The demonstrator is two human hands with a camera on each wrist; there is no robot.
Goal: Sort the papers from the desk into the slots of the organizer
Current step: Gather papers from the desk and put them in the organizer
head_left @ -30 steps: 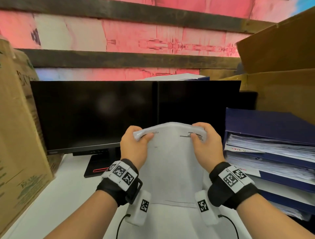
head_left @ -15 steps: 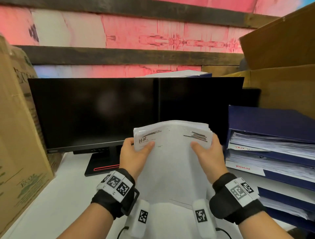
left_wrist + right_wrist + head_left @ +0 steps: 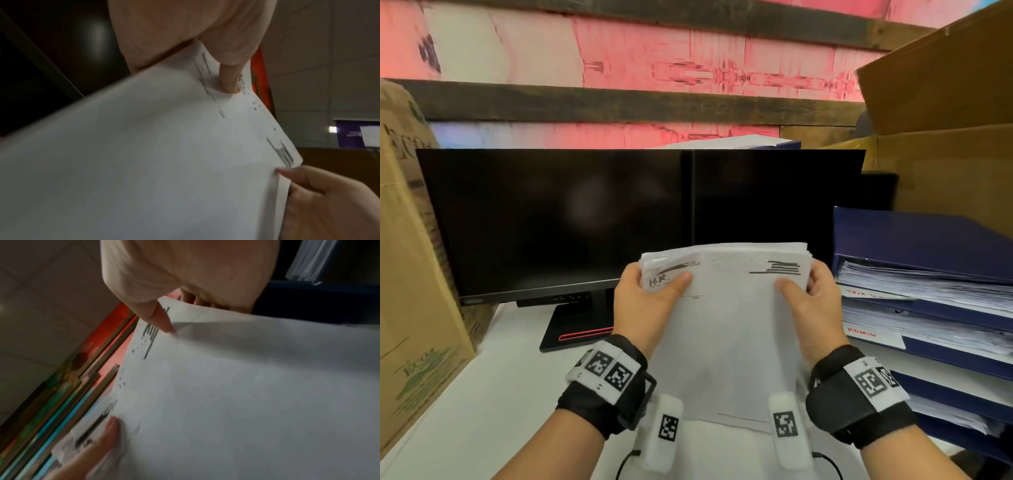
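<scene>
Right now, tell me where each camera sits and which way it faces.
Head: worn on the head, looks forward and down at the paper stack, monitor and organizer; both forearms and wrist straps show.
Left wrist: looks along the left hand at the sheet.
Right wrist: looks along the right hand at the same sheet.
Shared: both wrist views show the stack and the opposite hand.

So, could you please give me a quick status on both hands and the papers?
Left hand and right hand both grip the paper stack upright above the desk. Blue organizer at right, slots already holding papers. Nothing between.
</scene>
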